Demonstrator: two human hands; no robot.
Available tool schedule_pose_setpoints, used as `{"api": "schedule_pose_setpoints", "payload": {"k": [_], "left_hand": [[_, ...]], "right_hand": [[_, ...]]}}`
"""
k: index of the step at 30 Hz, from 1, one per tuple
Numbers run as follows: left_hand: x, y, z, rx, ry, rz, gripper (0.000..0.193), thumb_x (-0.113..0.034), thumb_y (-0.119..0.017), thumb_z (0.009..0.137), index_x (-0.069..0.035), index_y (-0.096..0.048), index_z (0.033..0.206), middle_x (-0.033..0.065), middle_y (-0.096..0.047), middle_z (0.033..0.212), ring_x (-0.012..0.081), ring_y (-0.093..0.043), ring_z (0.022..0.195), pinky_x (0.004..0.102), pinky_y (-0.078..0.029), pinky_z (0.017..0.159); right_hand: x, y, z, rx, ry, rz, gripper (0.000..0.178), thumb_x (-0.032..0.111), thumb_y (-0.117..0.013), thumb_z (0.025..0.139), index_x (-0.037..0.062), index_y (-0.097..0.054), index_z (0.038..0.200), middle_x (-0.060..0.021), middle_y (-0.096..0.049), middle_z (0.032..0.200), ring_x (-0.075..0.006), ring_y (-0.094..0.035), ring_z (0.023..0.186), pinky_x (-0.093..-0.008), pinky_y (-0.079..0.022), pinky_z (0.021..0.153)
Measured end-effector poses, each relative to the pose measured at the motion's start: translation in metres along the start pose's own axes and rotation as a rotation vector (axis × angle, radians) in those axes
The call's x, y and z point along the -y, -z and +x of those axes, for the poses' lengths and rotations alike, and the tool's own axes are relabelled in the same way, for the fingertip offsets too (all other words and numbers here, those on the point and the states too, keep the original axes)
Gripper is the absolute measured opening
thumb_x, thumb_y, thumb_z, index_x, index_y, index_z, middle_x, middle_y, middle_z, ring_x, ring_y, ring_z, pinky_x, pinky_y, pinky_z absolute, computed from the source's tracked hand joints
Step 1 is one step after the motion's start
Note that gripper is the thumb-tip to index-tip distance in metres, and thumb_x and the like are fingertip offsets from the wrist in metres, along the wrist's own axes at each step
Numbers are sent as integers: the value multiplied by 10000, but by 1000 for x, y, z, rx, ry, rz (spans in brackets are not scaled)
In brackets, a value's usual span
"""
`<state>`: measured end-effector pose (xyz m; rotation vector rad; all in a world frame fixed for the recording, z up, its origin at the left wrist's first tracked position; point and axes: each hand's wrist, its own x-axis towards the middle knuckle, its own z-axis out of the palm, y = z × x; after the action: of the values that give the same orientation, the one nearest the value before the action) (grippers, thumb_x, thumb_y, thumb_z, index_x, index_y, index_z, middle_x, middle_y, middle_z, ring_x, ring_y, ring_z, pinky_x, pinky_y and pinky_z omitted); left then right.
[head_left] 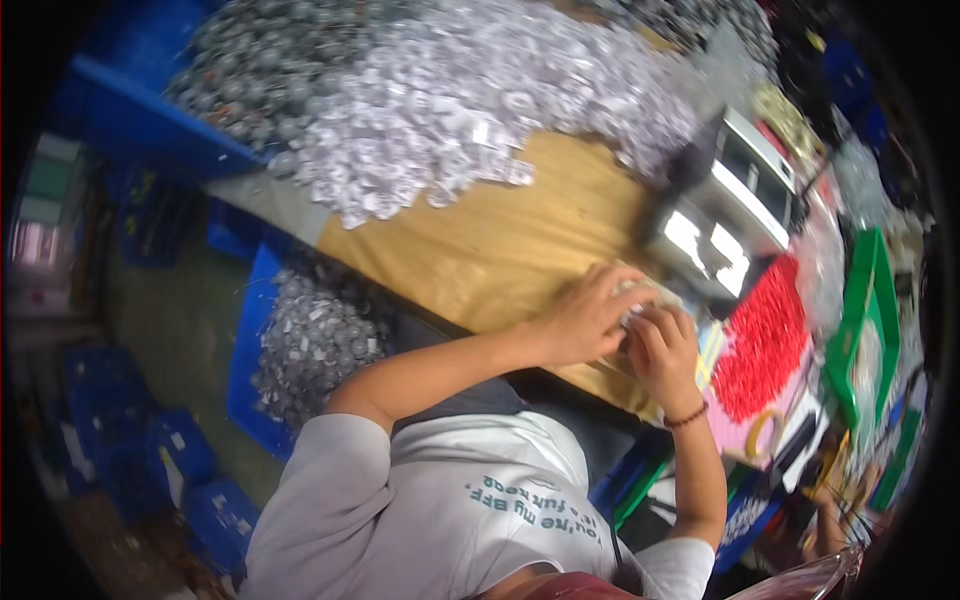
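Note:
My left hand (590, 312) and my right hand (664, 352) meet over the right part of a yellow-brown tabletop (490, 250). Their fingers are bent and pressed close together around something small and pale, too covered and blurred to name. A beaded bracelet (686, 415) circles my right wrist. Just beyond the hands stands a shiny metal box-like device (725, 215). Farther back, a large heap of small white parts (440, 115) spreads over the table, bordered by a heap of grey rounded parts (270, 70).
A pile of small red pieces (765, 335) lies right of my hands, near a tape roll (763, 433) and a green tray (865, 330). On the left, a blue bin (245, 340) holds more grey parts (315, 340). Blue crates (185, 445) stand on the floor.

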<state>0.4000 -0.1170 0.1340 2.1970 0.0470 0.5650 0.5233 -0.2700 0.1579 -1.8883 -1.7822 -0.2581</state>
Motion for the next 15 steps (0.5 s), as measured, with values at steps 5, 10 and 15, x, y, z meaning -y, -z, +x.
{"api": "schedule_pose_setpoints", "payload": {"k": [5, 10, 15], "left_hand": [[25, 68, -35, -84, 33, 143, 466, -98, -706, 805, -101, -591, 1257, 150, -517, 1285, 353, -493, 1199, 445, -420, 1029], [68, 180, -67, -238, 241, 308, 360, -80, -658, 824, -77, -633, 1183, 151, -564, 1234, 340, -573, 1120, 410, -465, 989], [93, 267, -92, -546, 303, 357, 343, -34, -651, 829, -27, -620, 1170, 168, -588, 1211, 344, -540, 1176, 409, -402, 1044]], "right_hand": [[8, 1, -5, 71, -97, -69, 281, 5, -732, 736, 42, -663, 1006, -124, -636, 1082, -347, -586, 1030, -438, -486, 868], [5, -5, -9, 56, -203, 89, 267, -44, -725, 756, 31, -654, 1002, -126, -627, 1009, -335, -579, 970, -409, -480, 840], [3, 1, -5, 126, -390, 185, 393, -16, -760, 746, 37, -621, 1110, -154, -605, 1080, -347, -570, 996, -405, -480, 849]]}}
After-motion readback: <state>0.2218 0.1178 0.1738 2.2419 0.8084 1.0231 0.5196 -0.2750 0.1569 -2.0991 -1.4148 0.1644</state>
